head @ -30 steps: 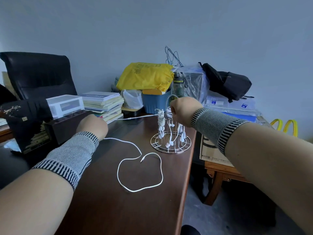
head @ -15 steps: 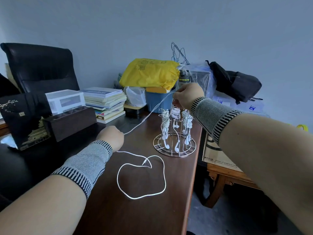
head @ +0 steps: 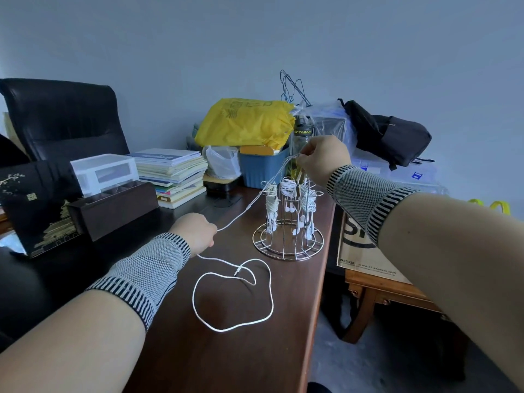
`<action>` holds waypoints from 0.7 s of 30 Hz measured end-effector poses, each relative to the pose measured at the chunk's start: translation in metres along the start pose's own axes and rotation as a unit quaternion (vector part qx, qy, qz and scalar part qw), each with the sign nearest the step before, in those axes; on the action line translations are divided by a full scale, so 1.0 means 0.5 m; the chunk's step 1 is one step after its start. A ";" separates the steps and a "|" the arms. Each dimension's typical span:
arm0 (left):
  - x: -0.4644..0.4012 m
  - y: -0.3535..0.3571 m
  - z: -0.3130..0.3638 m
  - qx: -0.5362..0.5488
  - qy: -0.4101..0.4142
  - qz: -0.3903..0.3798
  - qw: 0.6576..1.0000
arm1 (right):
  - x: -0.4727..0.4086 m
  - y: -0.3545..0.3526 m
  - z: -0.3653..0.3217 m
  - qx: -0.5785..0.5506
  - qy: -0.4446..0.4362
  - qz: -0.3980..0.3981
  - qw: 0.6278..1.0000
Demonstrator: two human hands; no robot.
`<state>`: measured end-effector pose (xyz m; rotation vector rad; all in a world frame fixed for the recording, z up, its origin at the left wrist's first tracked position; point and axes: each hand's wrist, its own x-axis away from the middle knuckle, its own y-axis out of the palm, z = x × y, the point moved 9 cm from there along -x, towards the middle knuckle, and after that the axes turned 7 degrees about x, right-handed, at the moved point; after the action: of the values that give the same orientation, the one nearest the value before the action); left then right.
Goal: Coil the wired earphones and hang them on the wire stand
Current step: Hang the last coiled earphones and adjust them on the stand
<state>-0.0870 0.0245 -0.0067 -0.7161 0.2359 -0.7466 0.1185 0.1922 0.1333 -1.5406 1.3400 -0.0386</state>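
Right hand (head: pixel 323 160) pinches thin white earphone cable (head: pixel 241 217) above chrome wire stand (head: pixel 287 242); left hand (head: pixel 195 232) grips it lower; slack loops on dark wooden worktop (head: pixel 226 358).

My left hand (head: pixel 195 232) is knuckles-up, so how my fingers hold the earphone cable (head: pixel 232 300) is hidden. Same with my right hand (head: pixel 323 158), and the cable there blurs out. How the bundles on the wire stand (head: pixel 287 222) hook on is too tangled to tell. The frame cuts both forearms.
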 end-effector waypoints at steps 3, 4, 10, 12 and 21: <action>0.013 -0.005 -0.004 -0.010 0.004 0.011 1.000 | 0.024 0.002 -0.006 -0.058 -0.006 -0.036 0.998; 0.015 -0.003 -0.006 -0.011 0.004 0.009 1.000 | 0.033 0.005 -0.009 -0.076 -0.010 -0.048 0.996; 0.025 0.015 -0.014 0.011 0.001 -0.016 1.000 | 0.070 0.011 -0.015 -0.113 -0.032 -0.093 0.989; 0.031 0.011 -0.013 0.005 0.006 -0.014 1.000 | 0.085 0.001 -0.009 -0.128 -0.025 -0.091 0.987; 0.084 0.012 0.025 0.098 0.107 -0.067 0.987 | 0.250 0.057 0.015 0.002 -0.095 -0.178 0.979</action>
<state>-0.0482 0.0051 0.0006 -0.4675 0.3075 -0.9627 0.1495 0.1100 0.0398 -1.7181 0.9037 -0.1156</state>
